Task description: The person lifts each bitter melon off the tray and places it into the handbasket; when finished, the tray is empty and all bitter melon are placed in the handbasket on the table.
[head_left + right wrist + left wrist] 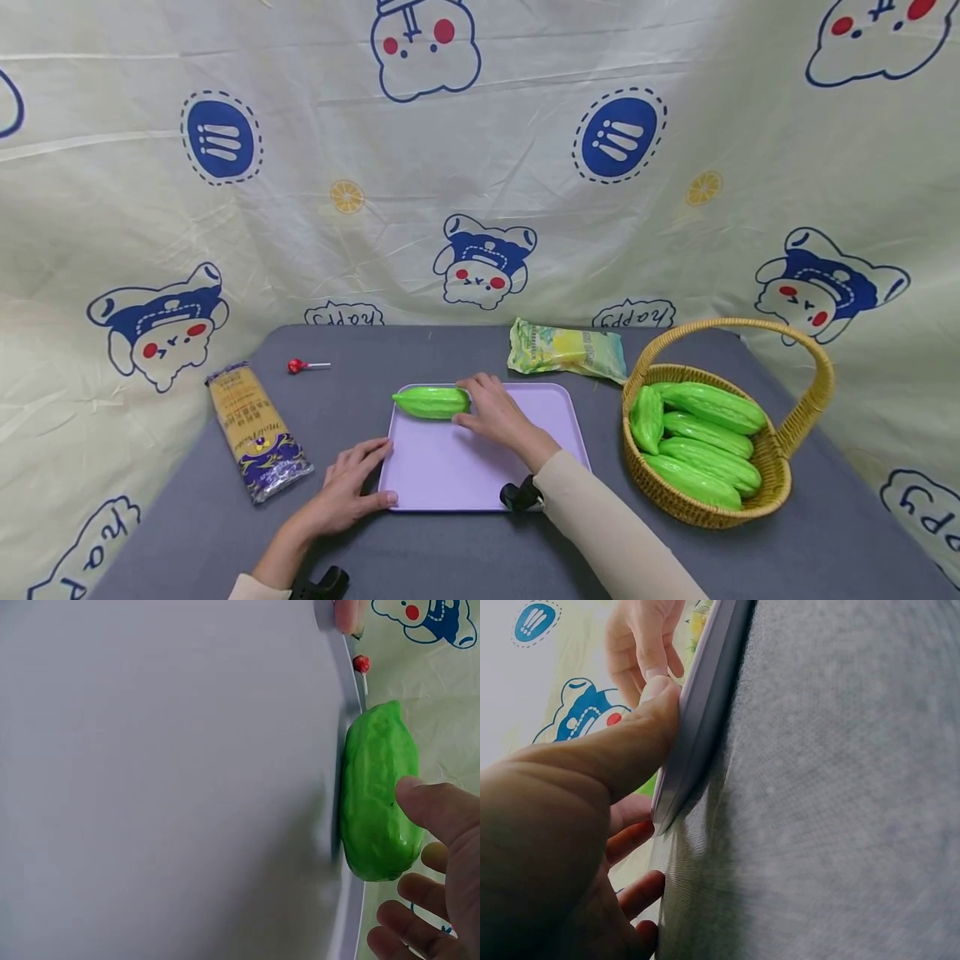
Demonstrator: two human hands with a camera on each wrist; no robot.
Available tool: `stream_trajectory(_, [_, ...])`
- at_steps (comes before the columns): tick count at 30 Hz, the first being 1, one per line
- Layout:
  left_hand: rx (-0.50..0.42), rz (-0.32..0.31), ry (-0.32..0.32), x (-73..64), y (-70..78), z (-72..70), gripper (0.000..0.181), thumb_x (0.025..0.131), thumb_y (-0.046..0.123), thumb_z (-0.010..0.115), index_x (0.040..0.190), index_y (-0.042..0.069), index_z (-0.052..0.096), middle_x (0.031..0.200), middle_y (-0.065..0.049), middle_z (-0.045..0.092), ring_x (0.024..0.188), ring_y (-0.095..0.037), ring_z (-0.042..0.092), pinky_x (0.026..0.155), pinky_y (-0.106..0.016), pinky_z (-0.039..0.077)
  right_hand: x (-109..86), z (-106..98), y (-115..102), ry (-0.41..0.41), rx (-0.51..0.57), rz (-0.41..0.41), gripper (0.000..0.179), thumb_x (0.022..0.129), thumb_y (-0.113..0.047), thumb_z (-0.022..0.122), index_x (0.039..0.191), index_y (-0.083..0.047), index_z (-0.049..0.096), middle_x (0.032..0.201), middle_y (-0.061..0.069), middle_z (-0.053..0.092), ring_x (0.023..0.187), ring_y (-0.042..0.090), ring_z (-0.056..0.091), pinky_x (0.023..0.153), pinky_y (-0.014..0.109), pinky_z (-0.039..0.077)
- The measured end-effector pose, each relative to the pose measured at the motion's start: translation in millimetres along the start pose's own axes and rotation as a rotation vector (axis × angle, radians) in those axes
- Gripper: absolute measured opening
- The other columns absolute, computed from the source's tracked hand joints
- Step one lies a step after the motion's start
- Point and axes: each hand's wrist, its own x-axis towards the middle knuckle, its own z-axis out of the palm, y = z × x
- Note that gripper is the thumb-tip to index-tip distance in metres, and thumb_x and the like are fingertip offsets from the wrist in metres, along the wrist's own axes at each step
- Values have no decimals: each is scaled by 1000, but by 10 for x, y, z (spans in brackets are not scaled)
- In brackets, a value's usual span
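Note:
A green bitter melon (pixel 431 402) lies crosswise along the far edge of a lilac tray (pixel 442 475). My right hand (pixel 498 414) is at its right end. In the right wrist view the thumb (pixel 427 802) overlaps the bitter melon (pixel 379 795), and the other fingers are spread loosely beside its lower end. My left hand (pixel 348 487) rests against the tray's near left corner, its fingers along the left side and its thumb at the front. The left wrist view shows that thumb (pixel 641 727) against the tray rim (pixel 694 727).
On the right stands a wicker basket (pixel 633 467) with a tall handle, holding several bitter melons (pixel 708 442). A green-yellow packet (pixel 567 350) lies behind the tray. Leftward are a red lollipop (pixel 297 366) and a bag of noodles (pixel 257 429). A printed curtain (pixel 285 233) hangs behind the grey table.

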Motion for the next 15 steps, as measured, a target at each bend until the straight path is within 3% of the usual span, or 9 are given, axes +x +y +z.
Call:
stream_trajectory(7, [3, 2, 3, -3, -6, 6, 72, 81, 42, 69, 141, 8, 44, 146, -10, 38, 127, -35, 33, 93, -50, 26, 71, 49, 36, -49, 4, 17, 59, 81, -32, 73, 130, -6, 53, 123, 12, 56, 112, 28, 50, 94, 42, 44])
stream_trajectory(15, [9, 0, 7, 3, -8, 7, 73, 81, 43, 68, 141, 8, 44, 146, -10, 38, 127, -35, 33, 94, -52, 26, 137, 91, 17, -43, 7, -15, 56, 80, -30, 74, 127, -7, 55, 120, 12, 56, 107, 27, 50, 89, 40, 45])
